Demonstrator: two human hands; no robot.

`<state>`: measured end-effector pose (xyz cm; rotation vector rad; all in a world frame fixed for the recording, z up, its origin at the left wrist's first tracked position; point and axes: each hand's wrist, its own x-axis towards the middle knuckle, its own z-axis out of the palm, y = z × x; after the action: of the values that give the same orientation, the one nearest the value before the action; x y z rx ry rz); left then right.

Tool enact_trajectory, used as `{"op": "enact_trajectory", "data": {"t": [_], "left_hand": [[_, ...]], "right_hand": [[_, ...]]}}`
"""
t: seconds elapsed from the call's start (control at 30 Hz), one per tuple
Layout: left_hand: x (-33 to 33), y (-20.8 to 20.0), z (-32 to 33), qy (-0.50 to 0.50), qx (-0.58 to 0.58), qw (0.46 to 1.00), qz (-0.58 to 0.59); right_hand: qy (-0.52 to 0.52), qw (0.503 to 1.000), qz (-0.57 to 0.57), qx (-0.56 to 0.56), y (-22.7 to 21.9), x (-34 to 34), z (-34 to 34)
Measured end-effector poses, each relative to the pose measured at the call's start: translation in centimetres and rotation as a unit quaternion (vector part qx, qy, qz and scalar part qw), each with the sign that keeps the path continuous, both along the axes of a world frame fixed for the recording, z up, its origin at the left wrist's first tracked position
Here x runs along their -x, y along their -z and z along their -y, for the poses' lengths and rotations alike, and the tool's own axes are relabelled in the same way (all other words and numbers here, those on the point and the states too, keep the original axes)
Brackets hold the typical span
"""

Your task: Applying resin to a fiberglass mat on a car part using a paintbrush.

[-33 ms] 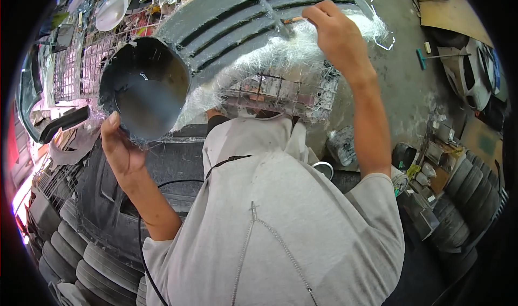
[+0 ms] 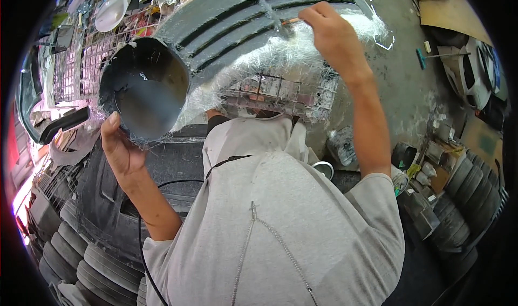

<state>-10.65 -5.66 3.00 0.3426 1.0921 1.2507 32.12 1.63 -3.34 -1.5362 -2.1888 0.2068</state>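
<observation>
A grey slatted panel (image 2: 216, 20) with long dark slots stretches across the top, frayed white glass fibre (image 2: 291, 55) along its near edge. At its left end is a deep, round, dark cup-shaped part (image 2: 148, 109) with a grey bottom. My left hand (image 2: 123, 147) grips the near left rim of this cup, thumb up at the edge and fingers partly hidden beneath. In my right hand (image 2: 332, 31), fingers closed, is the thin orange handle of a paintbrush (image 2: 292, 21). The brush's wide, grey-coated head lies across the slats, at the border with the fibre.
A wire-grid stand (image 2: 270, 93) sits under the panel. Tires (image 2: 105, 268) are stacked at lower left, more tires (image 2: 464, 190) at right. A black cable (image 2: 141, 236) runs by my left side. A white basin (image 2: 111, 12) lies among clutter at upper left.
My right hand has shifted very slightly to the left with the brush. My left hand stays on the rim.
</observation>
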Motion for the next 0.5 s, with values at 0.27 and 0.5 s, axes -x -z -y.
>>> {"op": "enact_trajectory", "data": {"t": [0.27,0.5], "left_hand": [[-0.1,-0.1,-0.2,0.027,-0.003,1.0,-0.004],[-0.5,0.0,-0.2,0.026,-0.007,1.0,-0.012]], "right_hand": [[0.044,0.998,-0.028,-0.028,-0.2,-0.1,0.3],[0.057,0.995,-0.06,-0.059,-1.9,-1.0,-0.6]]}}
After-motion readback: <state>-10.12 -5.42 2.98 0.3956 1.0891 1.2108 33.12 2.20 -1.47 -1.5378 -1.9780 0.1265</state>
